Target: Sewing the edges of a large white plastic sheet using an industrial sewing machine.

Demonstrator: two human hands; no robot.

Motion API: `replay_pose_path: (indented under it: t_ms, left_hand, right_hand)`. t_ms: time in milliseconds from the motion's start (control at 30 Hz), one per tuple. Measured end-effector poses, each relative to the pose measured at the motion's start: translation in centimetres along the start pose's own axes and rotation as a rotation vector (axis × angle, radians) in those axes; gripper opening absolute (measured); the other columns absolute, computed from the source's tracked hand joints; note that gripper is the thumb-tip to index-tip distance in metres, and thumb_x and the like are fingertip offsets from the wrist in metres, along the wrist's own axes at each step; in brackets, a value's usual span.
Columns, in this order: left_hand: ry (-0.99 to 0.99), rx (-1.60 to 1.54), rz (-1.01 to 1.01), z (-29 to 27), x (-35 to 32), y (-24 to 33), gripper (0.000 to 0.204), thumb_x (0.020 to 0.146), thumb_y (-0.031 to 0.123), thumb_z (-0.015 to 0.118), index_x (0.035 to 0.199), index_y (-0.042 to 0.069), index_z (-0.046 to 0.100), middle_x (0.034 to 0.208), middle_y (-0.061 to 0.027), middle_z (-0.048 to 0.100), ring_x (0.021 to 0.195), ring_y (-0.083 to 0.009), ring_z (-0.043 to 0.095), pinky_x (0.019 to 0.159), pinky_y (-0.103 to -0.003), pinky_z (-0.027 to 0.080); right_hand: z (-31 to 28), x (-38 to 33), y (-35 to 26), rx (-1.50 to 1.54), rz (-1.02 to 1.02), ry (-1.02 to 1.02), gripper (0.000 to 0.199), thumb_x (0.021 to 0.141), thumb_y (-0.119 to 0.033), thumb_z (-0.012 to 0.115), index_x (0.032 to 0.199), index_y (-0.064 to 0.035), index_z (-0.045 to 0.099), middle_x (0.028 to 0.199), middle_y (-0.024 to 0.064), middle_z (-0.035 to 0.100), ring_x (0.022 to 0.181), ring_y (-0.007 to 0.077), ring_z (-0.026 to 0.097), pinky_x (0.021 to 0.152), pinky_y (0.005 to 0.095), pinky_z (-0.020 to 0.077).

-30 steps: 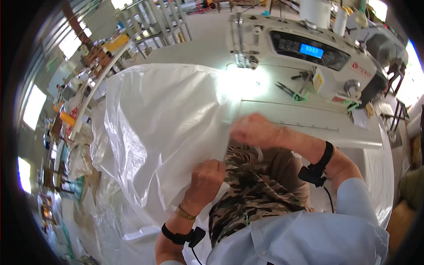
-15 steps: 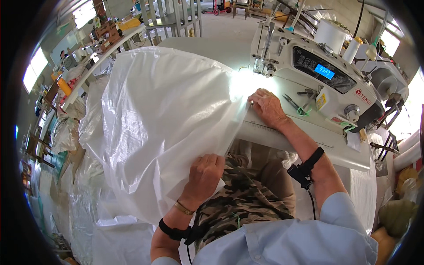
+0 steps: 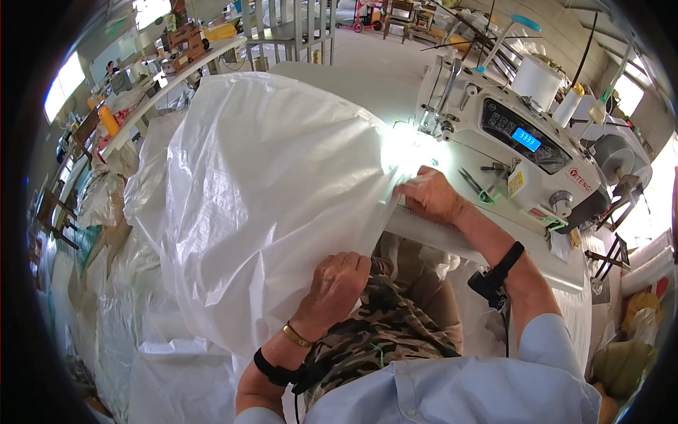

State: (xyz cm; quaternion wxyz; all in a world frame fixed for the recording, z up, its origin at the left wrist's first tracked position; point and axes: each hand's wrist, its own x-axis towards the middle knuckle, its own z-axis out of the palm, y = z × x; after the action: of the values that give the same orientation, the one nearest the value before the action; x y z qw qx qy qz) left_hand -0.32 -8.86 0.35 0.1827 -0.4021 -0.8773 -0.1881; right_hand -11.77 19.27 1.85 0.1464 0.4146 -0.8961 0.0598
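Observation:
A large, wrinkled white plastic sheet (image 3: pixel 240 162) spreads over the table at left and hangs down toward my lap. Its right edge runs up to the lit needle area of a white sewing machine (image 3: pixel 508 127). My right hand (image 3: pixel 431 196) pinches that edge just on the near side of the needle, fingers pressed together. Closer to me, my left hand (image 3: pixel 335 286) is closed on the sheet's near edge, with its fingers curled under. Beneath the bright lamp, the needle and presser foot are washed out by glare.
Dark-bladed scissors (image 3: pixel 474 185) with green on them lie right of my right hand. A white thread cone (image 3: pixel 535 81) stands behind the machine. More plastic sheeting (image 3: pixel 113 332) heaps at left. Beyond are a grey metal frame (image 3: pixel 293 35) and a long bench (image 3: pixel 169 92).
My right hand has drawn slightly nearer to me and left of the needle, its fingers now pinching the sheet's edge. My left hand stays on the near edge. The view has shifted a little.

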Motion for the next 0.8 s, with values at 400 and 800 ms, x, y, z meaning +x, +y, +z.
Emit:
replay_pose_path:
  t_ms: [400, 800]
  left_hand:
    - [-0.016, -0.110, -0.114, -0.6, 0.4, 1.2, 0.006, 0.075, 0.001, 0.056, 0.081, 0.002, 0.055, 0.080, -0.0132, 0.056, 0.076, -0.0325, 0.060, 0.068, -0.042, 0.050]
    - [-0.164, -0.274, -0.275, -2.0, 0.1, 3.3, 0.052, 0.077, -0.006, 0.055, 0.129, -0.005, 0.052, 0.098, -0.0145, 0.063, 0.082, -0.0313, 0.065, 0.071, -0.038, 0.052]
  right_hand:
    - [-0.2, 0.1, 3.1, -0.124, 0.198, 0.131, 0.009, 0.083, -0.005, 0.060, 0.090, -0.0091, 0.056, 0.096, 0.0082, 0.065, 0.090, 0.0265, 0.063, 0.078, 0.0410, 0.0473]
    - [0.4, 0.6, 5.8, 0.143, 0.107, 0.172, 0.007, 0.088, -0.005, 0.060, 0.093, -0.0065, 0.055, 0.088, 0.0079, 0.060, 0.087, 0.0299, 0.060, 0.078, 0.0421, 0.0465]
